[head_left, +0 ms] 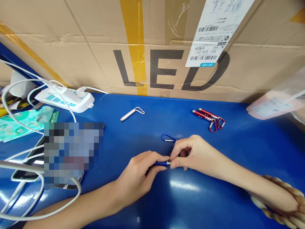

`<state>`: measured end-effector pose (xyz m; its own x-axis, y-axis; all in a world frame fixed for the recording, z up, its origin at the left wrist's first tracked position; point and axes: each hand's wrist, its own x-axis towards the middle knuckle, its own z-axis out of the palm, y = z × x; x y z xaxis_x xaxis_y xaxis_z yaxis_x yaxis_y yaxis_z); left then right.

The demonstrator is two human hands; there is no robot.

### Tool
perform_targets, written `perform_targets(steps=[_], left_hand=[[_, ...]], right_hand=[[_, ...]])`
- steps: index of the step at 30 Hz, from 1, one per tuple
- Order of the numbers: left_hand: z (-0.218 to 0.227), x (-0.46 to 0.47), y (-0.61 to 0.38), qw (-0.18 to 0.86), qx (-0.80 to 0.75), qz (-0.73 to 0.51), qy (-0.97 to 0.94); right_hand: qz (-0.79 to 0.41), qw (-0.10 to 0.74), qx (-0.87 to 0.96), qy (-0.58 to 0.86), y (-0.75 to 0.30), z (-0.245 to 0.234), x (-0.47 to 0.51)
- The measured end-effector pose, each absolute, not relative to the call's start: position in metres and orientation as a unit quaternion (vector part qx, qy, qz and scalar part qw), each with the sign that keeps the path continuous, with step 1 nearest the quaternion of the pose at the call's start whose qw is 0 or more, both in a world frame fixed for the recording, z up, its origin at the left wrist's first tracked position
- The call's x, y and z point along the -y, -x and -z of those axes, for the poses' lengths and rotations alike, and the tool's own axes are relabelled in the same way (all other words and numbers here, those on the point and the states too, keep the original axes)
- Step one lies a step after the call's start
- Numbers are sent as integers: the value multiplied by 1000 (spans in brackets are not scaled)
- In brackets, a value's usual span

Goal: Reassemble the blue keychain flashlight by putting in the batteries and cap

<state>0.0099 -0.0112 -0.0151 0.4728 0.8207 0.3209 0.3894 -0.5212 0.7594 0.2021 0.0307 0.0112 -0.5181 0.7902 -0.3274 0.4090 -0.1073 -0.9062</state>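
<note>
My left hand point(143, 168) is closed around a slim blue keychain flashlight point(161, 163), held level just above the table. At its right end a short silver tip shows, and my right hand point(189, 152) pinches there with thumb and forefinger. What else those fingertips hold is hidden. Right behind my right hand lies a blue carabiner clip point(168, 138); its right end is partly covered by the fingers, so I cannot tell whether it joins anything. Farther back are a silver keychain flashlight point(128, 114) with its clip and two red keychain flashlights point(205, 116) side by side.
A large cardboard box point(95, 57) walls off the back of the blue table point(147, 127). On the left are a white power strip point(64, 98), looping white cables point(43, 178), a green packet point(26, 124) and a blurred-out device point(73, 152). A pinkish plastic cup point(269, 106) stands at right.
</note>
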Motion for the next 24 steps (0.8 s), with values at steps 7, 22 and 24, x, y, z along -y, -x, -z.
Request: perform_targets(steps=[7, 22, 24], left_hand=[[11, 8, -10, 291, -365, -358, -809], [18, 5, -6, 288, -301, -336, -845], [19, 4, -5, 283, -300, -324, -852]], right_hand=[[-578, 165, 653, 461, -202, -13, -33], [-363, 174, 871, 282, -213, -13, -27], [-328, 160, 895, 256, -213, -11, -25]])
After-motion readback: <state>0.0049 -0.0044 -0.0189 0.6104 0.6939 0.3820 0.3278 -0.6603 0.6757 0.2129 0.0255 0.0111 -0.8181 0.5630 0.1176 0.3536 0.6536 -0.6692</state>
